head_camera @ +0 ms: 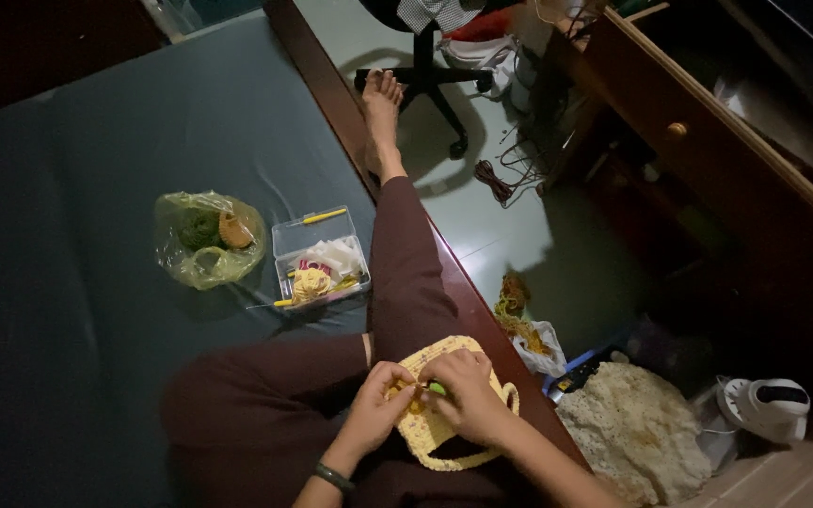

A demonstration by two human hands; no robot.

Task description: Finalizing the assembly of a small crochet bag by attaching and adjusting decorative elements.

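- crochet piece (435,428): pale yellow, openwork mesh
- plastic bag (207,239): translucent yellow-green
- bed (96,169): dark teal
- trousers (406,263): dark maroon
- box (320,256): clear, with yellow bits

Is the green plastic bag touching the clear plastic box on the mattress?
Apart. The head view shows a strip of dark mattress between the green plastic bag and the clear plastic box.

a dark blue-grey mattress (77,282) with a brown wooden edge (331,85) carries everything. on it lie a yellowish plastic bag (207,239), holding what looks like green yarn, and just beside it a clear plastic box (320,257) of small craft bits. the seated person's legs (397,282) rest on it too.
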